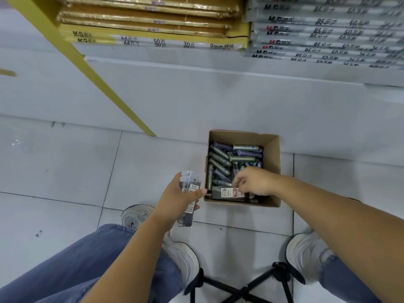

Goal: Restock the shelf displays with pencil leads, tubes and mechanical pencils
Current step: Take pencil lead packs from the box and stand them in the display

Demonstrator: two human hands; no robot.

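Note:
A brown cardboard box (272, 167) stands on the floor tiles, filled with several green and purple lead tubes (220, 159). My left hand (177, 199) grips a small bundle of clear lead packs (188, 193) just left of the box. My right hand (253, 181) reaches into the box near its front edge, its fingers curled on a grey pack with a white and red label (227, 192).
A white shelf base (196, 95) runs behind the box, with a yellow upright (87, 66) at the left. Stacked loose-leaf paper packs (153, 25) lie on the shelf above. My shoes (185, 259) and a black folding stool frame (247, 285) are below.

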